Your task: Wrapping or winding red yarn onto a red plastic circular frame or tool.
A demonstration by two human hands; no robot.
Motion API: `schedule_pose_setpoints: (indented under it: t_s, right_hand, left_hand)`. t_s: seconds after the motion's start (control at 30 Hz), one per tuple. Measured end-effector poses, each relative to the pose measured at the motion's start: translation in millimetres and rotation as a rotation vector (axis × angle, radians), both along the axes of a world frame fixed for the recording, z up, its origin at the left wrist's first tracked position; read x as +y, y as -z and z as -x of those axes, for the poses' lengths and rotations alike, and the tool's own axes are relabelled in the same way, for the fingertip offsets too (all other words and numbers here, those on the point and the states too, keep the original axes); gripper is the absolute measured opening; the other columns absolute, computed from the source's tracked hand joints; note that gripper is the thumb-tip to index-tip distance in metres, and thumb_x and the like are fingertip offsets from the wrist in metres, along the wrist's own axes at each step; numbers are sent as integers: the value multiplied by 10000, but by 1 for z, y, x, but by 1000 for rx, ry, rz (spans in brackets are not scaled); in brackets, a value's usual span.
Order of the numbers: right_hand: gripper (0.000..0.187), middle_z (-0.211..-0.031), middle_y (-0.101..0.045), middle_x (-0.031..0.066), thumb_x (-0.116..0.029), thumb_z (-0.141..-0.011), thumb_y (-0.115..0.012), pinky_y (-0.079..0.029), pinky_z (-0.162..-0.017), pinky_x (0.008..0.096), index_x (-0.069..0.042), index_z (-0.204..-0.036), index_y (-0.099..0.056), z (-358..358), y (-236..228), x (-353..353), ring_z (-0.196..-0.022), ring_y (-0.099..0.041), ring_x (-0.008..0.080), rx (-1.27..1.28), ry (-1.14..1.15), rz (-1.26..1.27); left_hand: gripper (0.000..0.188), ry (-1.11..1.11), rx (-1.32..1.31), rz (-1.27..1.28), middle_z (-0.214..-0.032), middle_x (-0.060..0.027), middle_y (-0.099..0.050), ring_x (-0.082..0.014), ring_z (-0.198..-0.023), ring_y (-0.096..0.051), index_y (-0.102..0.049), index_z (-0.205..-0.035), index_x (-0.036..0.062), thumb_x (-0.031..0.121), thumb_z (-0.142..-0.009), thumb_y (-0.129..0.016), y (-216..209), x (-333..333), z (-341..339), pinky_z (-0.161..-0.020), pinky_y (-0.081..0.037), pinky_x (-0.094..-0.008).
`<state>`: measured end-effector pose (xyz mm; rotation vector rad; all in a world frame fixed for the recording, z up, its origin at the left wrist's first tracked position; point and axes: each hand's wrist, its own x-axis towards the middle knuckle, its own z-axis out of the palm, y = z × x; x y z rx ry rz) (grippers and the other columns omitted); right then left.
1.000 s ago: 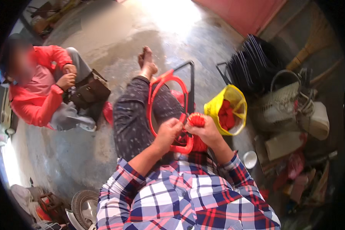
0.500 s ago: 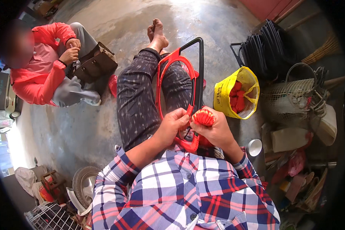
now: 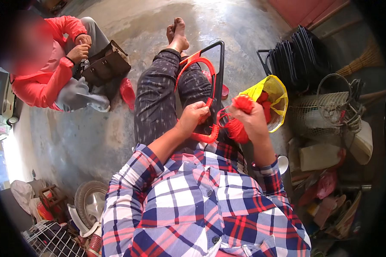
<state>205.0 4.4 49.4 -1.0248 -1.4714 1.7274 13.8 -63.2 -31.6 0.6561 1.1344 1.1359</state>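
Observation:
A black frame [image 3: 221, 79] with red cord wound round part of it lies across my lap. My left hand [image 3: 192, 120] is closed on the frame's red-wrapped side. To the right, my right hand [image 3: 254, 122] is closed round a bundle of red cord [image 3: 243, 103], whose looped end sticks up past the fingers. The lower part of the bundle hangs under that hand. A thin red strand runs between the frame and the bundle. Behind my right hand stands a yellow bag [image 3: 283, 96] with red bundles inside.
A person in a red jacket [image 3: 51, 92] sits at the far left beside a brown bag [image 3: 107, 68]. Stacked black frames [image 3: 298, 58], a wire mesh basket [image 3: 330, 107] and a broom [image 3: 362, 62] stand on the right. A white cup [image 3: 282, 164] is near my right forearm.
My right hand has moved right and upward, away from the frame, carrying the red cord bundle. My left hand has shifted a little farther up and stays on the frame.

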Motion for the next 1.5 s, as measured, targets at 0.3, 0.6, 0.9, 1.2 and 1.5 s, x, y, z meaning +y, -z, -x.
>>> schedule_pose_setpoints:
  t_s: [0.3, 0.6, 0.9, 1.2, 1.5]
  right_hand:
    - [249, -734, -576, 84, -85, -714, -737, -446, -619, 261, 20, -853, -560, -35, -65, -27, -671, -563, 150, 401, -186, 250]
    - [389, -966, -578, 169, -110, -714, -681, -447, -799, 350, 11, -1037, -501, -20, -109, -58, -872, -578, 228, 707, -460, 346]
    - [384, -914, -595, 139, -55, -656, -698, -506, -743, 389, -45, -1038, -664, -3, -22, -7, -859, -625, 327, -740, -455, -847]
    - [356, -980, -638, 187, -92, -724, -708, -523, -818, 380, 18, -1052, -621, 24, 0, -22, -923, -642, 346, -372, -189, -693]
    - [586, -1291, -537, 138, -62, -675, -767, -430, -1006, 382, -30, -1229, -579, 8, -36, -29, -1213, -521, 299, -189, -173, -699]
  left_hand:
    - [300, -100, -104, -18, -921, 5, -499, -101, -844, -465, -527, -1113, 37, 155, -837, -548, -16, -10, -3, -801, -371, -230]
    - [407, 69, 585, -546, -899, -62, -601, -128, -828, -586, -570, -1167, 19, 21, -781, -698, -95, -34, -20, -771, -484, -287]
    - [165, -223, 25, 82, -707, 12, -553, -21, -475, -405, -568, -955, 56, 190, -1016, -494, -50, -32, 6, -400, -315, -204]
    - [83, -373, 906, -388, -865, -142, -518, -286, -771, -556, -560, -932, 11, 23, -850, -568, -54, -32, 8, -697, -468, -377]
    - [106, -220, 132, -209, -752, -2, -513, -86, -647, -443, -545, -887, 33, 123, -937, -526, -113, -27, -18, -602, -377, -225]
